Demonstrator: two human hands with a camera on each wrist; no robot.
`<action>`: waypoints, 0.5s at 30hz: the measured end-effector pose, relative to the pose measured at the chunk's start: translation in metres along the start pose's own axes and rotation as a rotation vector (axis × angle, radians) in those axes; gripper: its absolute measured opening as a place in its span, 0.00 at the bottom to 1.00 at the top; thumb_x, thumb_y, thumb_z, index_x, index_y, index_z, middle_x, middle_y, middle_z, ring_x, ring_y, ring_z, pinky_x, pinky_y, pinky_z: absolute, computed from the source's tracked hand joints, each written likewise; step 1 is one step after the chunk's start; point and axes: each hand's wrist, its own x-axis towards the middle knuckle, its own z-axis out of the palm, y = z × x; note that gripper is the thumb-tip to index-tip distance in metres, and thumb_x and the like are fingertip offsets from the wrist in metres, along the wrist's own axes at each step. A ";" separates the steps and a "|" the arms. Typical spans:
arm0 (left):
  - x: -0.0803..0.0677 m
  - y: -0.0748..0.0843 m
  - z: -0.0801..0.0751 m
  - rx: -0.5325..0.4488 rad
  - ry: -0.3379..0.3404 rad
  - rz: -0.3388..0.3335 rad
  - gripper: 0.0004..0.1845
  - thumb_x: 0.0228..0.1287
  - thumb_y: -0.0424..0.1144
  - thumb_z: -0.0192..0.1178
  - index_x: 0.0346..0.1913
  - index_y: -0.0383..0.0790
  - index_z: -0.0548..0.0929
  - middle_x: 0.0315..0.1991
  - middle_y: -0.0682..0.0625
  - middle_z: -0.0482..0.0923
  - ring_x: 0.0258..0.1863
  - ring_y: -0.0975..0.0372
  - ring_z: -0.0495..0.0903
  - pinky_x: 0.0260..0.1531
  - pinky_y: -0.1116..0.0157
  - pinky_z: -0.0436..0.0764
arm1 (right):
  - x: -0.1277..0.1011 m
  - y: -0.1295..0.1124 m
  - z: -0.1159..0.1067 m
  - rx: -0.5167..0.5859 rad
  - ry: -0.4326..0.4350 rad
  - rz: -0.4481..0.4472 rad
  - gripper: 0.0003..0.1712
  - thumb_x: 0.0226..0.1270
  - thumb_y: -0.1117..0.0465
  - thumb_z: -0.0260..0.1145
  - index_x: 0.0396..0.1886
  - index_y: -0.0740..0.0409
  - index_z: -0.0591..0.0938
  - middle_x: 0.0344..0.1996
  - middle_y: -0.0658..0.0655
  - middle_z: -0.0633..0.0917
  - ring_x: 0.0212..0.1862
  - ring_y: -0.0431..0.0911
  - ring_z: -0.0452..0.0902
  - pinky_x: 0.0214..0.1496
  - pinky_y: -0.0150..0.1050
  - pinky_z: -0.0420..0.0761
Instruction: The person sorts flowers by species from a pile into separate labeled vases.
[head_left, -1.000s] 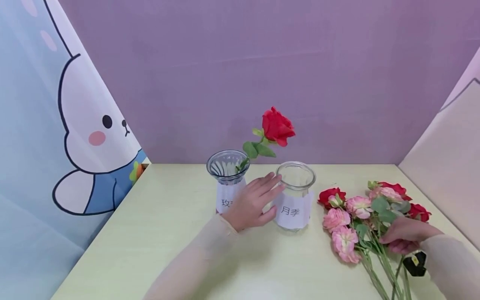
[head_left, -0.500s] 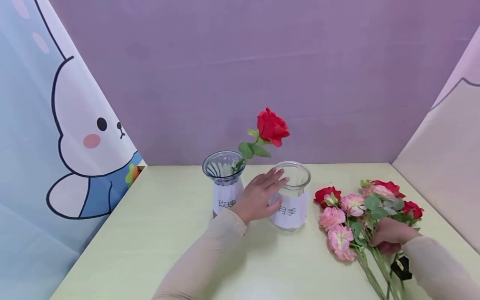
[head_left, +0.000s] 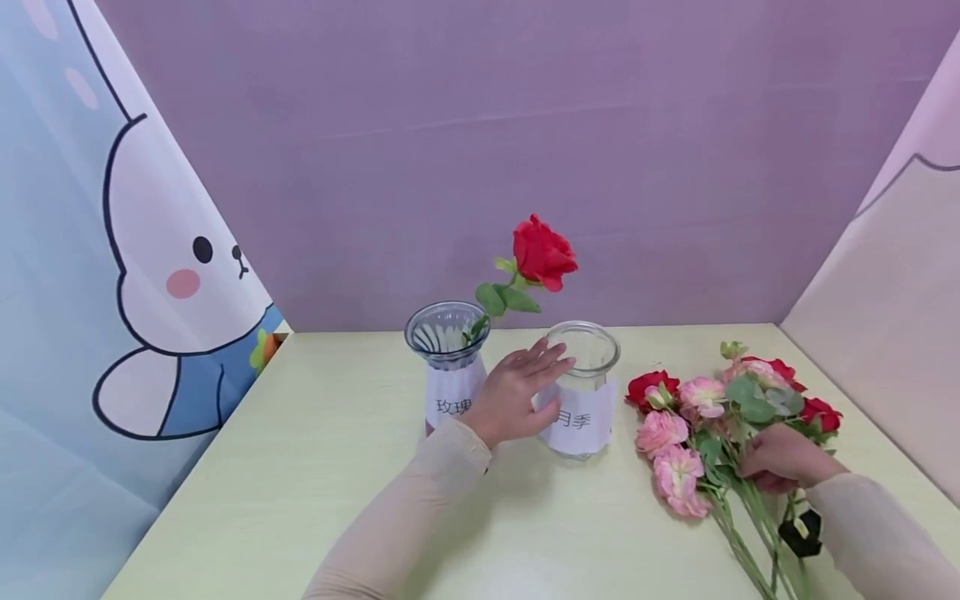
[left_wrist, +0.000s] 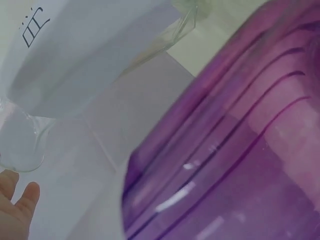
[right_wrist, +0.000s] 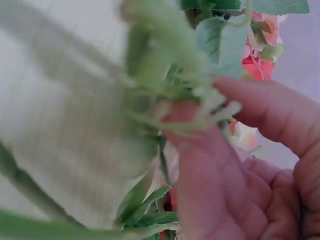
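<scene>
My left hand (head_left: pixel 521 396) reaches across with fingers extended, fingertips at the rim of a clear glass vase (head_left: pixel 588 367) with a white paper label. Left of it stands a bluish ribbed glass vase (head_left: pixel 450 333), also labelled, with one red rose (head_left: pixel 543 252) leaning out to the right. In the left wrist view, purple-tinted glass (left_wrist: pixel 215 165) fills the right side. My right hand (head_left: pixel 783 458) pinches a green stem in the pile of flowers at the right. In the right wrist view, thumb and finger meet at blurred greenery (right_wrist: pixel 170 75); the bloom on that stem is hidden.
Pink flowers (head_left: pixel 678 475) and red ones (head_left: pixel 821 414) lie in the pile, stems (head_left: pixel 738 542) pointing toward the front edge. A small black object (head_left: pixel 801 533) sits by the right wrist. A purple backdrop (head_left: pixel 450 150) stands behind the table (head_left: pixel 315 467).
My left hand has shifted right, its fingertips now overlapping the clear vase's rim. My right hand still pinches among the stems, and a green bud atop the pile has risen slightly.
</scene>
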 end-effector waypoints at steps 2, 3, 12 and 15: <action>0.000 0.000 0.000 -0.009 -0.004 -0.013 0.25 0.56 0.39 0.62 0.59 0.38 0.79 0.60 0.44 0.75 0.64 0.51 0.69 0.60 0.57 0.72 | 0.001 0.000 -0.001 0.040 -0.010 -0.021 0.24 0.58 0.70 0.62 0.12 0.50 0.60 0.10 0.47 0.62 0.15 0.38 0.56 0.17 0.31 0.66; -0.001 0.000 0.000 -0.010 -0.004 -0.017 0.25 0.56 0.39 0.62 0.59 0.38 0.79 0.60 0.44 0.75 0.64 0.51 0.69 0.61 0.58 0.71 | 0.001 0.000 -0.002 0.057 -0.013 -0.028 0.25 0.58 0.70 0.62 0.12 0.50 0.59 0.10 0.47 0.61 0.15 0.38 0.54 0.17 0.30 0.64; -0.001 -0.001 -0.001 -0.009 0.000 -0.026 0.25 0.56 0.39 0.61 0.59 0.39 0.79 0.60 0.45 0.76 0.63 0.52 0.70 0.59 0.57 0.73 | -0.003 -0.002 -0.011 0.148 0.016 -0.036 0.18 0.63 0.67 0.61 0.15 0.53 0.68 0.13 0.47 0.68 0.18 0.39 0.64 0.21 0.33 0.72; -0.002 -0.002 0.000 -0.012 -0.006 -0.031 0.25 0.56 0.39 0.61 0.59 0.40 0.79 0.60 0.45 0.76 0.63 0.52 0.70 0.59 0.56 0.73 | -0.004 -0.003 -0.019 0.239 0.016 -0.043 0.08 0.65 0.67 0.61 0.25 0.64 0.80 0.17 0.48 0.77 0.20 0.38 0.72 0.25 0.34 0.79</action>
